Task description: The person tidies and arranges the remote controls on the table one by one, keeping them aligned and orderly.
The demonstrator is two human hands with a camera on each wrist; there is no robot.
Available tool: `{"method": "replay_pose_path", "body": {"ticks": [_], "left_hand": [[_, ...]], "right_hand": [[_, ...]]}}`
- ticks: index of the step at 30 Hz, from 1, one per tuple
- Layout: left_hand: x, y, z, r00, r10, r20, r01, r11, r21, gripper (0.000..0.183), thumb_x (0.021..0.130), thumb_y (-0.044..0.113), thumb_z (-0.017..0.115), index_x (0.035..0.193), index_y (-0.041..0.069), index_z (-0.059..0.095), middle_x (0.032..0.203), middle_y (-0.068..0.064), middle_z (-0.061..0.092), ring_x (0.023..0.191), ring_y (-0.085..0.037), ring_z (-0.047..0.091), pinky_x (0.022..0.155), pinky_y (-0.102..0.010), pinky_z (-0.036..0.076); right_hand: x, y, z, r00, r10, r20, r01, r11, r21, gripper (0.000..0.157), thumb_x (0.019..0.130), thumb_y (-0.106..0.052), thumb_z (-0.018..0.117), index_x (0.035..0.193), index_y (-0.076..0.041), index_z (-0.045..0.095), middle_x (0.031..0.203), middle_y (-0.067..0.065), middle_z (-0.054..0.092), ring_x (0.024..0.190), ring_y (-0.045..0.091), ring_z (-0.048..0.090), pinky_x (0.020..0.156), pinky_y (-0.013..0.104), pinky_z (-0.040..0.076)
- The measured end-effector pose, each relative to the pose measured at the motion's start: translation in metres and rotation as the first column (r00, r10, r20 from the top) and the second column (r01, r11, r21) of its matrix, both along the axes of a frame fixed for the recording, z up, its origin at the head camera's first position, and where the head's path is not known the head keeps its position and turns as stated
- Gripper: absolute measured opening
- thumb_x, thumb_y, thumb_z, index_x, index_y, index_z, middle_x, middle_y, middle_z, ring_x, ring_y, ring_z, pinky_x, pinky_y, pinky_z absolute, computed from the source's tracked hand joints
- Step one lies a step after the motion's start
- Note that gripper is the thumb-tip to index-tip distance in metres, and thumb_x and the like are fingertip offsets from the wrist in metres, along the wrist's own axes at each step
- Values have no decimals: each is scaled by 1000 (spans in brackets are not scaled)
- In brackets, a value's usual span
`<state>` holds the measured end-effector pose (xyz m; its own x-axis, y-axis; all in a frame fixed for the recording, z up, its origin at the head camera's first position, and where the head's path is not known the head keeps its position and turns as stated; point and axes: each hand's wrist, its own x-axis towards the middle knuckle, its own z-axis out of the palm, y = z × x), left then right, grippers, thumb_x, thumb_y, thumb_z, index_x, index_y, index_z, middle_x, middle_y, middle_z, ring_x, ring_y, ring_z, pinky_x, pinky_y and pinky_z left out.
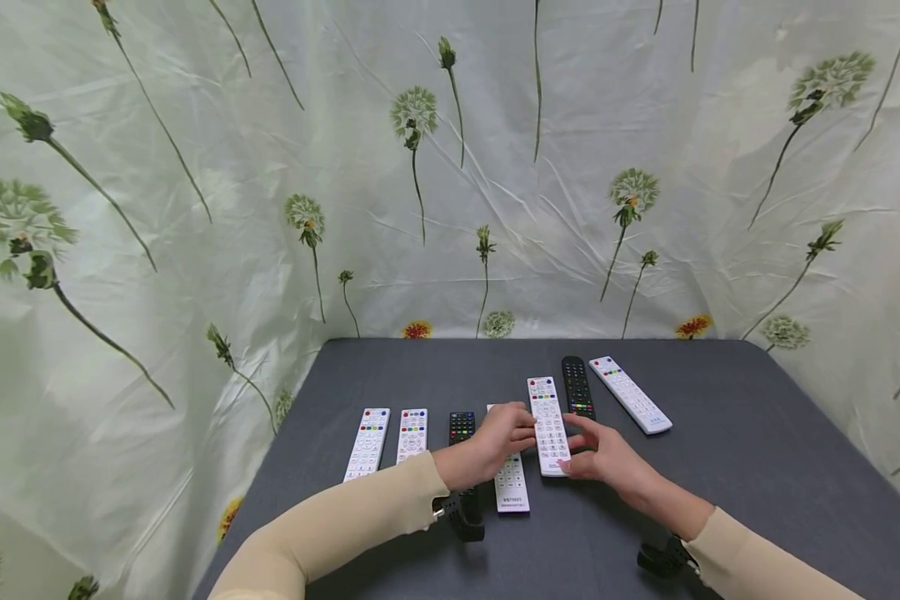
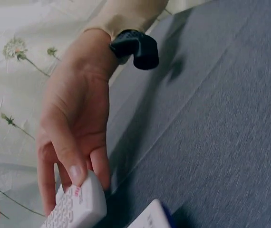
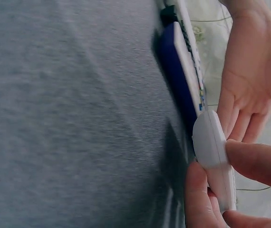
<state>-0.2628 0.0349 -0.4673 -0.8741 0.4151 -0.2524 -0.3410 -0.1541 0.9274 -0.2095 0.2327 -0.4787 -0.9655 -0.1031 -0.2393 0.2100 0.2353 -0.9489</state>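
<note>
A white remote control (image 1: 549, 427) with several rows of buttons is raised a little off the tabletop. My right hand (image 1: 603, 457) pinches it from the right, thumb at its lower end and fingers along its edge. In the right wrist view, fingers and thumb close round the remote's white body (image 3: 216, 152). My left hand (image 1: 501, 429) is at the remote's left edge, fingers loosely bent and the tips right beside it. Beneath the left hand lies another white remote (image 1: 512, 492), partly hidden by it.
Left of the hands, two white remotes (image 1: 367, 437) and a black remote (image 1: 462, 425) lie in a row, partly covered by the left arm. Behind the right hand are a black remote (image 1: 577, 385) and a slanted white remote (image 1: 630, 394). A dandelion-print curtain (image 1: 390, 183) hangs behind the dark table (image 1: 420, 367).
</note>
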Motion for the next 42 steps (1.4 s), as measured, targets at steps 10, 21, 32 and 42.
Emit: {"method": "replay_pose_path", "body": {"ticks": [10,21,32,42], "left_hand": [[8,5,0,996,-33,84,23,993,112,63,97,19,41,149,-15,30,152,-35,34,142,-46,33,117,-55,28],[17,10,1,991,20,132,-41,988,151,72,103,34,42,155,-10,21,159,-34,18,148,-49,14,116,-65,17],[21,10,1,987,36,157,-55,991,123,75,101,36,47,154,-12,22,157,-35,21,146,-49,19,113,-68,22],[23,9,2,990,27,142,-44,992,117,72,101,34,47,154,-8,26,157,-35,22,145,-49,21,113,-67,24]], "right_hand": [[11,3,-5,999,39,10,-39,998,42,91,81,-9,83,155,-2,31,117,18,61,91,25,64,75,35,56],[20,0,-7,990,125,-70,-112,981,159,82,80,-6,83,147,10,39,104,14,62,81,23,62,64,33,55],[23,2,-12,993,102,-66,-86,974,208,80,78,-8,84,145,9,43,95,12,61,73,23,60,60,34,55],[25,3,-14,996,78,-52,-67,980,186,80,79,-9,84,146,8,43,97,12,61,76,22,61,61,33,56]]}}
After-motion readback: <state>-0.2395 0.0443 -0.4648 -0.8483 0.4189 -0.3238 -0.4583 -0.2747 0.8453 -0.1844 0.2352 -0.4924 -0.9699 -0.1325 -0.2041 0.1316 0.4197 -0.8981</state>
